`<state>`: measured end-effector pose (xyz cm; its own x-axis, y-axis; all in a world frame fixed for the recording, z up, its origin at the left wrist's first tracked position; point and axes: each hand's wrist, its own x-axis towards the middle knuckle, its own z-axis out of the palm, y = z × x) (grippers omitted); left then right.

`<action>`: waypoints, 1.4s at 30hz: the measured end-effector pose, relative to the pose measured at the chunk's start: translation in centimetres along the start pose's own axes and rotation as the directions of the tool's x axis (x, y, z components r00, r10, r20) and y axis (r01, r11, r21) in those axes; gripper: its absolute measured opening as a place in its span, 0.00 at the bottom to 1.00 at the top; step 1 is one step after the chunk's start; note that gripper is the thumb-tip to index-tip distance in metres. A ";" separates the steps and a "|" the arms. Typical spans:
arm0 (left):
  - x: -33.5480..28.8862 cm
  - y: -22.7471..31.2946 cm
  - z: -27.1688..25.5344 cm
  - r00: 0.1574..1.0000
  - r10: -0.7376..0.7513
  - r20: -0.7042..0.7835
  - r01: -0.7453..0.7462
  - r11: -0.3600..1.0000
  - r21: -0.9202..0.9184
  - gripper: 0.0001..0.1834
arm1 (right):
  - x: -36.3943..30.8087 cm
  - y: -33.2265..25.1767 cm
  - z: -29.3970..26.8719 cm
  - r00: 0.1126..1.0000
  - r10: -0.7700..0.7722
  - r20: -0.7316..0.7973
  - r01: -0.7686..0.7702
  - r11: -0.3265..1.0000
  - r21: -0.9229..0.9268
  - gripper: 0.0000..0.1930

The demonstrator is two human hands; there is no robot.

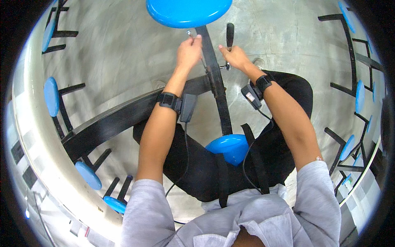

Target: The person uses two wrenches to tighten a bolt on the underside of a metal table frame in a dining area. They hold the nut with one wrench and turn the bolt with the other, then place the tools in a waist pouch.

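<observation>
My left hand (190,53) is closed around a slim metal wrench (189,33). One shiny end sticks out above my fingers, and the shaft runs down beside the black metal bar (209,51). On the bar's other side my right hand (237,57) is closed around a ratchet wrench with a black handle (230,35). Its chrome head (225,66) sits against the bar's right side, level with the joint to a thick black beam (135,107). A round blue stool seat (189,12) tops the bar's far end. The fastener between the tools is hidden.
I sit astride another blue seat (228,148) at the bar's near end. A white tabletop edge (45,136) curves along my left. More blue stools on black frames stand left (51,96) and right (360,96). Cables hang from the black wrist devices (188,108).
</observation>
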<state>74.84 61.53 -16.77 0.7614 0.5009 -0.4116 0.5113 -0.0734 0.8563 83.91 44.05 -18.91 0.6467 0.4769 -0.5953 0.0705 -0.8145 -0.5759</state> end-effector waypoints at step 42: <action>-1.4 1.7 -0.6 0.993 -0.109 0.051 0.114 0.988 -0.101 0.18 | -2.0 2.7 6.7 0.952 -0.241 -0.189 0.291 0.904 0.314 0.18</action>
<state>74.36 61.21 -14.55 0.7200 0.4615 -0.5182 0.5519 0.0718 0.8308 77.73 43.06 -23.03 0.7420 0.5877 -0.3225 0.0130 -0.4936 -0.8696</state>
